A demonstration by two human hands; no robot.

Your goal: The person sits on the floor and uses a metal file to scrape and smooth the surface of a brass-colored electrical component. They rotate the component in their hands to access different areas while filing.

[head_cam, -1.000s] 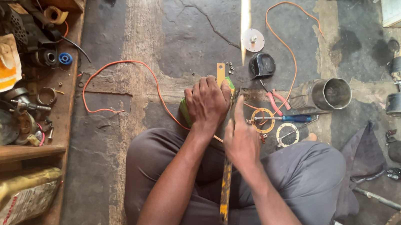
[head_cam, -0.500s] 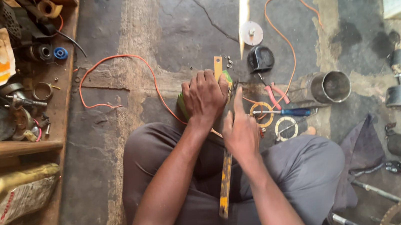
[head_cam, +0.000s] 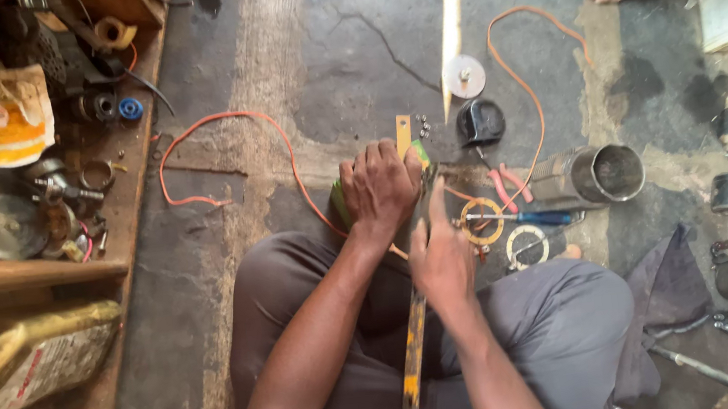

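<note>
From the head view, the left hand lies curled over a round green object on the grey concrete floor, while the right hand, fingers loosely curved just nearer and right, rests against a long yellow flat bar running between both hands toward the lap.

Bare concrete floor ahead open. Orange wire loops across left approach. Right side crowded: pliers, screwdriver, metal cylinder, black cap. Shelf clutter blocks far left.
</note>
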